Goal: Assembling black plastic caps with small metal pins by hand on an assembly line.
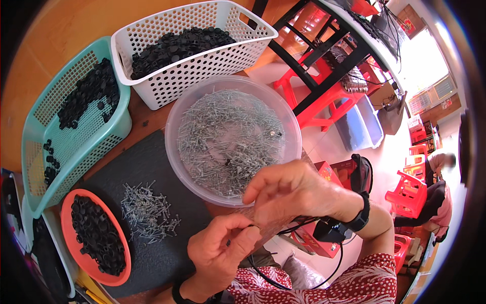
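Note:
My left hand (223, 248) is closed in a pinch at the front edge of the table. A small dark bit shows between its thumb and forefinger, too small to name. My right hand (298, 192) is just above and to the right, its fingers curled and its lower fingertips close to the left hand's pinch; what it holds, if anything, is hidden. Behind the hands stands a round translucent tub (174, 167) of loose silver screws (228, 121). A smaller pile of screws (149, 210) lies on the dark mat (177, 268) left of my hands.
An orange-red bowl (65, 215) of black plastic parts (98, 238) sits at left. Behind it are a teal basket (114, 134) and a white basket (197, 76), both with black parts. Red stools (324, 106) stand at right; a person (438, 197) is beyond.

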The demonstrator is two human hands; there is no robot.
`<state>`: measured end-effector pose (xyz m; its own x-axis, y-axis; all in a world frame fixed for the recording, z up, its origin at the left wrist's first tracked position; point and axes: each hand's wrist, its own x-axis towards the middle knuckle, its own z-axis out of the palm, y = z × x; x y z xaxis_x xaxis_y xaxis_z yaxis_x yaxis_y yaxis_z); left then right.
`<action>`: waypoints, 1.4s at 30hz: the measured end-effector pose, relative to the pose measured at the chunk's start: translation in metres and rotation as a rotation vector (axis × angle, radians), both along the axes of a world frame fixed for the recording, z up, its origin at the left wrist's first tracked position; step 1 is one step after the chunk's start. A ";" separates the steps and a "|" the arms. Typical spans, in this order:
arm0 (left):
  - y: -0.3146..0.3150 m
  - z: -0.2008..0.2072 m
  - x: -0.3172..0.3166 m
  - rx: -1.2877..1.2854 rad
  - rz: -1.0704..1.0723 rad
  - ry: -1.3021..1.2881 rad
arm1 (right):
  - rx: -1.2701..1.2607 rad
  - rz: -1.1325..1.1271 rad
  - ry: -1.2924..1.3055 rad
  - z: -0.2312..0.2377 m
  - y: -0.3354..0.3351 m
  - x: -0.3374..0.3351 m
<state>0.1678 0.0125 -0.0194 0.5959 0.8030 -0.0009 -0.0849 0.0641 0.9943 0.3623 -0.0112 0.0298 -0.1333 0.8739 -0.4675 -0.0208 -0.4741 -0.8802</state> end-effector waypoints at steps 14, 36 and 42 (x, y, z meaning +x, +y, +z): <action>0.008 -0.005 0.003 -0.978 -0.296 -0.315 | 0.832 0.221 -1.090 -0.033 0.046 0.013; 0.013 -0.006 0.004 -0.908 -0.339 -0.232 | 0.723 0.274 -0.970 -0.043 0.068 0.017; 0.013 -0.006 0.001 -0.938 -0.335 -0.310 | 0.337 0.058 -0.555 -0.034 0.057 0.022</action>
<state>0.1683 0.0253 -0.0257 0.8686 0.3530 -0.3478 -0.1637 0.8669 0.4709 0.3847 0.0458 -0.0041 -0.0022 0.9833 -0.1819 0.4975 -0.1567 -0.8532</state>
